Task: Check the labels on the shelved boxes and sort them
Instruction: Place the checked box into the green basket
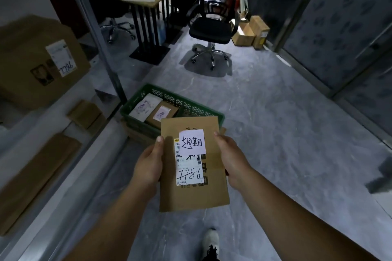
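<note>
Judging the sorting as partly done, with plenty left. Leaving stock yet to be checked on the shelf (pixel 48 118) at nine o'clock: a large box (pixel 31 65) at ten o'clock, showing a label with "7786" handwritten on it, a small flat carton (pixel 84 113) beside it, and a long flat carton (pixel 36 176) lower down at eight o'clock. Counting two small parcels (pixel 162 113) lying side by side in the green crate (pixel 191 104) on the floor, at twelve o'clock from the hands, probably the ones sorted so far. Holding the current flat box (pixel 191 197) at the centre of the view, above the floor and just nearer than the crate, face up for reading. Gripping its nine o'clock edge with the left hand (pixel 148 161), thumb on top, fingers hidden beneath; gripping its three o'clock edge with the right hand (pixel 231 157) in the same way. Reading a printed shipping label (pixel 188 174) with "7786" struck through, and a white handwritten note (pixel 192 142) stuck over its twelve o'clock end. Expecting, as a guess only, a placement decision next.
</note>
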